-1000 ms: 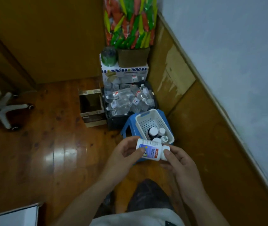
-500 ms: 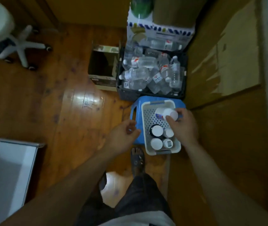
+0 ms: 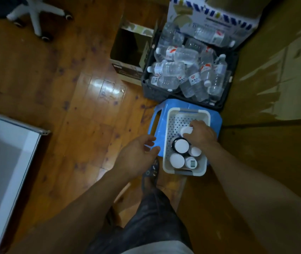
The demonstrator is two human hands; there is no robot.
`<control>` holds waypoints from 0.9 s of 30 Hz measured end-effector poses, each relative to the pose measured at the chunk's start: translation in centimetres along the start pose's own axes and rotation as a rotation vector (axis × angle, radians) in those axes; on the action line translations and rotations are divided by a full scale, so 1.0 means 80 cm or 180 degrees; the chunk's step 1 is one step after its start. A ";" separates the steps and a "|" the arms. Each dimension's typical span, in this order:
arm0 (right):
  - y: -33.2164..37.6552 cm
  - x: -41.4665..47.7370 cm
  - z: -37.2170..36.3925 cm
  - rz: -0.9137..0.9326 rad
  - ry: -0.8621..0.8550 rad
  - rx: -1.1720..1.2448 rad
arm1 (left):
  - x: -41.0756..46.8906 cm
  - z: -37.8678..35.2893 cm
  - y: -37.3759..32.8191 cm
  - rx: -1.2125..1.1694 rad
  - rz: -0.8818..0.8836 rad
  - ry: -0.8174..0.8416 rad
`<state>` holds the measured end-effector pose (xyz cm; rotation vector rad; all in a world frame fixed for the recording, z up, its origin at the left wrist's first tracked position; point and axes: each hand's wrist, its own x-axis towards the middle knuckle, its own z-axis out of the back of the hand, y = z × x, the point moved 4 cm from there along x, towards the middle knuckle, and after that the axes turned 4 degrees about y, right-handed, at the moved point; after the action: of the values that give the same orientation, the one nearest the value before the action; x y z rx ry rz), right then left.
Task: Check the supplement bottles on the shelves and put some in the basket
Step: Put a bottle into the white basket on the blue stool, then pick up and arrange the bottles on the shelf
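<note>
A white perforated basket (image 3: 169,160) stands on a blue plastic stool (image 3: 158,125). Inside the basket, my right hand (image 3: 202,134) grips a white supplement bottle (image 3: 186,131) by its cap end, upright among the others. Several more bottles stand in the near half: a dark one with a white cap (image 3: 181,146) and three white-capped ones, one of them the front left bottle (image 3: 177,160). My left hand (image 3: 136,155) hovers just left of the basket with relaxed fingers, holding nothing.
A dark crate (image 3: 164,92) full of empty clear water bottles sits behind the stool. An open cardboard box (image 3: 127,50) stands to its left. A white shelf unit (image 3: 8,153) is at the left, a wood panel wall (image 3: 267,143) at the right, a chair base (image 3: 36,13) far left.
The bottle went from both hands into the basket. My left hand let go and drew aside; my right hand lowered the bottle among the others. The view tilted down.
</note>
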<state>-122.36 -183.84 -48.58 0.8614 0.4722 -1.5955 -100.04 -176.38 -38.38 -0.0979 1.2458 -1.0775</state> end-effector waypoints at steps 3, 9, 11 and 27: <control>0.006 -0.015 0.018 -0.0136 -0.0060 0.0199 | -0.028 0.017 0.010 -0.0153 0.0009 -0.0108; 0.098 -0.088 0.040 0.0093 -0.0088 0.0319 | -0.116 0.080 0.053 -0.0432 -0.0075 -0.0483; 0.164 -0.128 0.036 0.0432 -0.0096 0.0343 | -0.161 0.111 0.079 -0.0386 -0.0076 -0.0683; 0.773 -0.641 -0.235 0.3716 0.0490 0.0426 | -0.728 0.287 0.480 -0.1383 0.0603 -0.3958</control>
<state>-56.57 -149.71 -12.39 1.0733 -0.0756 -0.4861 -54.31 -125.90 -10.90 -0.8295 0.3022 -0.3760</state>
